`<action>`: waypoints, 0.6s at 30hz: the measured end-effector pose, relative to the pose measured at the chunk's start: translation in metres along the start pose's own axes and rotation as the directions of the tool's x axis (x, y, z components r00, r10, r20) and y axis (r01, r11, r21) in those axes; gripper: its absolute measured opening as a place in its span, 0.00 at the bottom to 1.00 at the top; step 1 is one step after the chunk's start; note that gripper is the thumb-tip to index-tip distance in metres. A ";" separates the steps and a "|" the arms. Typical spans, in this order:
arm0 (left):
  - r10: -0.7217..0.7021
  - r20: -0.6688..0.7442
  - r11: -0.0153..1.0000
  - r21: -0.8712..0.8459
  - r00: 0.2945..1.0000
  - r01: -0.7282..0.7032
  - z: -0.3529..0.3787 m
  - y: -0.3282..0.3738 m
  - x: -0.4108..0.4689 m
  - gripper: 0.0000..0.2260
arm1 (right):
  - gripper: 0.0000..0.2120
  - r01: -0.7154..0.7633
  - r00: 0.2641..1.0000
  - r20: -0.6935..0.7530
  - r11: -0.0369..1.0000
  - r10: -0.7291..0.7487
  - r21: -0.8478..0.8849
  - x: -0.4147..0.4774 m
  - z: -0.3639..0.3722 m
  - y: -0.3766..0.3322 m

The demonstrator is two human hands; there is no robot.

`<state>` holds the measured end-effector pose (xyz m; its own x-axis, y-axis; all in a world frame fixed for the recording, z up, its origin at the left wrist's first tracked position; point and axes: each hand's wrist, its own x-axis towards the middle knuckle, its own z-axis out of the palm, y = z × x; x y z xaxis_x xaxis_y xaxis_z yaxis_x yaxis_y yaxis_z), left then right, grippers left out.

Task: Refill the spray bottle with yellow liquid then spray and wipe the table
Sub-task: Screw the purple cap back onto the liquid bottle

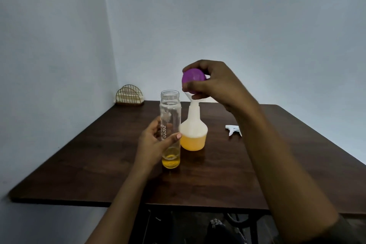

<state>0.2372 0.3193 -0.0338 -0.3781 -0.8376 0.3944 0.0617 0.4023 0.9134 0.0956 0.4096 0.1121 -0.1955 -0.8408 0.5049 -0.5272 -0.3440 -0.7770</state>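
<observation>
while our left hand (152, 140) wraps around the middle of the clear bottle (170, 109), thumb across the front and fingers curled behind the glass, our right hand (215, 83) is raised higher and pinches a purple cap (193, 80) between the thumb below and the fingertips over the top. the cap hangs in the air just above the neck of the spray bottle (194, 125), apart from the clear bottle's open mouth.

a pale funnel (190, 98) shows between the cap and the spray bottle's neck. we cannot tell whether the right hand also touches it.

the clear bottle stands upright on the table (99, 154), uncapped, with only a shallow layer of yellow liquid (170, 161) at its bottom. the spray bottle stands upright just beside it on our right, near the middle of the table, its top off. it is white and see-through, and the same yellow fills its wide lower part.

the white spray head (233, 129) lies on the table further right, well apart from both bottles. a wire holder (129, 95) sits in the far left corner against the wall.
</observation>
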 end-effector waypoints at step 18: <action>-0.045 -0.012 0.999 0.026 0.999 0.046 -0.022 -0.007 0.005 0.29 | 0.07 -0.179 0.974 0.174 0.964 0.146 0.195 0.052 0.060 0.026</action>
<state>0.2554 0.3044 -0.0363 -0.3698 -0.8592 0.3537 0.0206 0.3730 0.9276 0.1212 0.3320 0.0959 -0.1238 -0.9417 0.3130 -0.3121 -0.2625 -0.9131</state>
